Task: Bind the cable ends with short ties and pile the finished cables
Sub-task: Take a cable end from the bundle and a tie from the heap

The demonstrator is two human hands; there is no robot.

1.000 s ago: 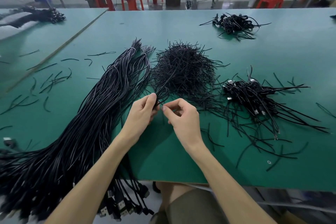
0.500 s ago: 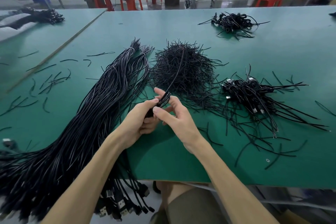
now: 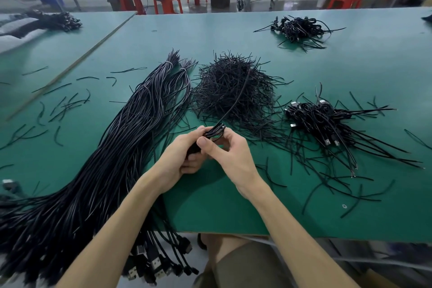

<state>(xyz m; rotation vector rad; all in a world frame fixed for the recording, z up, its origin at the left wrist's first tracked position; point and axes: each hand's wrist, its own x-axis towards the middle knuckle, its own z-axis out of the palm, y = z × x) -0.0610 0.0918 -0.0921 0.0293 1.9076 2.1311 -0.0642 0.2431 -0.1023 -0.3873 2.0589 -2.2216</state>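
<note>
right now i see both hands near the front edge of the table [image 3: 233, 215]: left hand [image 3: 177, 161] clenched round the folded cable [image 3: 216, 130], right hand [image 3: 230, 155] pinching its top loops. one end of it runs up from the grip toward 12 o'clock, over the tie heap [image 3: 224, 86]. finished pile [image 3: 320, 119] lies at 3 o'clock from the hands, well apart; the unbound bundle [image 3: 112, 152] stretches from 11 to 7 o'clock, plugs [image 3: 154, 264] hanging off the edge.
</note>
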